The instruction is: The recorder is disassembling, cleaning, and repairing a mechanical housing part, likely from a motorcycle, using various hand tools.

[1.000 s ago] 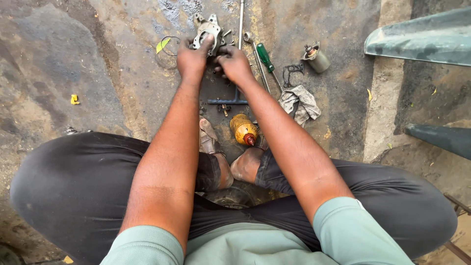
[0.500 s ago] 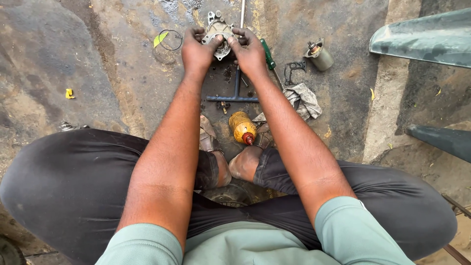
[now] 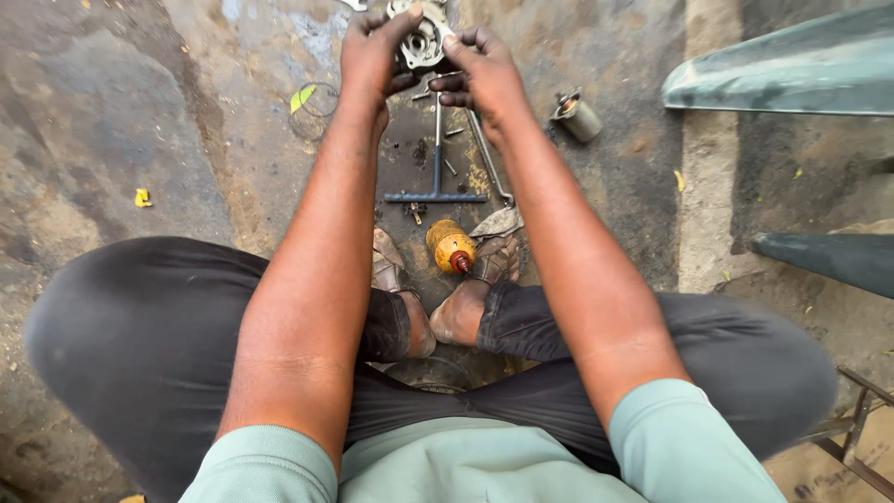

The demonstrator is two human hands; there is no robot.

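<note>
Grip matters most: with the left hand [image 3: 372, 51] and right hand [image 3: 484, 74] both closed around the grey metal housing [image 3: 424, 37] held up over the T-handle wrench [image 3: 436, 163], fingers should probably stay off its round bore, half cropped at the frame's top.

Held between my left hand [image 3: 372, 51] and right hand [image 3: 484, 70]: one grey metal housing [image 3: 424, 39]; below it on the oily floor [image 3: 140, 112] lay a T-handle wrench [image 3: 436, 172], an orange armature [image 3: 449, 246] between my feet, and a small metal cylinder [image 3: 577, 115] right.
</note>
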